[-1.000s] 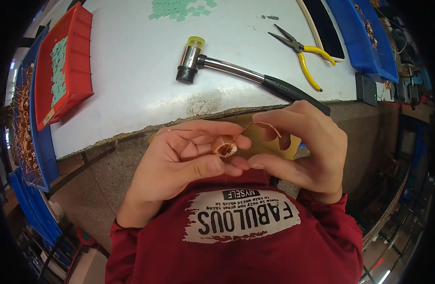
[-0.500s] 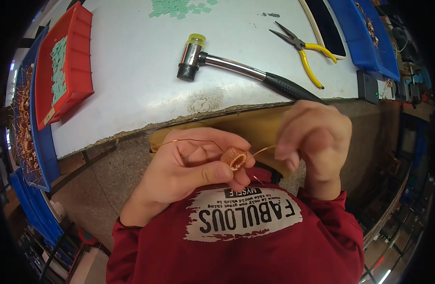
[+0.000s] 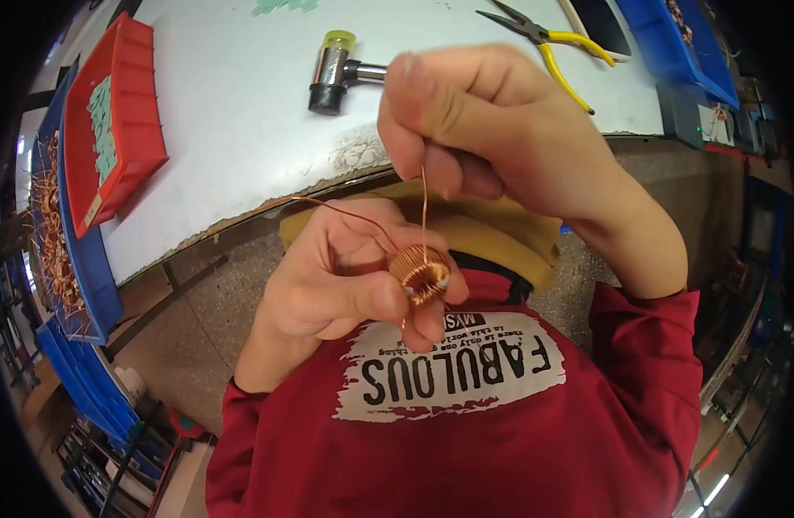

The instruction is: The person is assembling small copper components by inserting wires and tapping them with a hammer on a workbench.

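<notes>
A ring-shaped coil wound with copper wire is pinched between the thumb and fingers of my left hand, just in front of my chest. One copper wire end runs off from the coil toward the upper left, over my left fingers. My right hand is raised above the coil, its fingers closed on another copper wire that stands up almost straight from the ring. A short wire tip also shows below the coil. My right fingertips partly hide where that wire ends.
On the white table lie a mallet, its handle mostly hidden by my right hand, and yellow-handled long-nose pliers. A red bin of green pieces and a blue bin of coils stand left; another blue bin stands right.
My right hand has moved up and left, drawing the wire from pointing sideways to upright. My left hand still holds the coil, which has turned slightly. The view has shifted a little.
</notes>
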Available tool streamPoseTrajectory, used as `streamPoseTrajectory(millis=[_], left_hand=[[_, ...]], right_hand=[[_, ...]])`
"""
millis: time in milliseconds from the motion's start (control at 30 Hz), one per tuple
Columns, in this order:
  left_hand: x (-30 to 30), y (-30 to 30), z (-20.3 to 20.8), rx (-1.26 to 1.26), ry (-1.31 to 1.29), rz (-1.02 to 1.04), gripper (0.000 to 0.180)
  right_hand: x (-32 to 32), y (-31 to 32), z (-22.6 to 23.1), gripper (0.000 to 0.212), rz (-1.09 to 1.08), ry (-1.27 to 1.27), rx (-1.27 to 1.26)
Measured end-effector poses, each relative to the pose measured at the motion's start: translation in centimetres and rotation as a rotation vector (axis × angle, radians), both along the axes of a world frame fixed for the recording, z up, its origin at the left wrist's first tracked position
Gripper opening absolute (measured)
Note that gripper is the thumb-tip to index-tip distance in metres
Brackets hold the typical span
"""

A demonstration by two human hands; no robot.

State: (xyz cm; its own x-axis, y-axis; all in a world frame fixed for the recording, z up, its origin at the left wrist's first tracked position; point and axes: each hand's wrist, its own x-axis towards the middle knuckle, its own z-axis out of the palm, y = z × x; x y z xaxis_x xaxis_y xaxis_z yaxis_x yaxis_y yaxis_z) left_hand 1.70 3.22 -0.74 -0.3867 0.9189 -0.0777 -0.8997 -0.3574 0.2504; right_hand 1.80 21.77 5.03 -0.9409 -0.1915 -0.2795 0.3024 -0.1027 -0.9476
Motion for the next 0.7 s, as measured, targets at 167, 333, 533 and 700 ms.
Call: streamPoseTrajectory(millis=[167, 333, 533, 700], left_hand=[[0.0, -0.1, -0.2, 0.042, -0.039, -0.041, 0.036], [0.0, -0.6, 0.2, -0.064, -0.028, 0.052, 0.035], [0.2, -0.2, -0.2, 0.022, -0.015, -0.013, 0.033], [0.2, -0.7, -0.7, 0.071, 0.086, -0.081, 0.034]], right_hand=[[0.3, -0.4, -2.7, 0.039, 0.043, -0.308, -0.442], [2.2, -0.4, 0.7, 0.033, -0.155, 0.212, -0.075], [1.5, -0.2, -1.1, 0.029, -0.088, -0.096, -0.329], [1.3, -0.6, -3.5, 0.024, 0.07, -0.352, -0.667]])
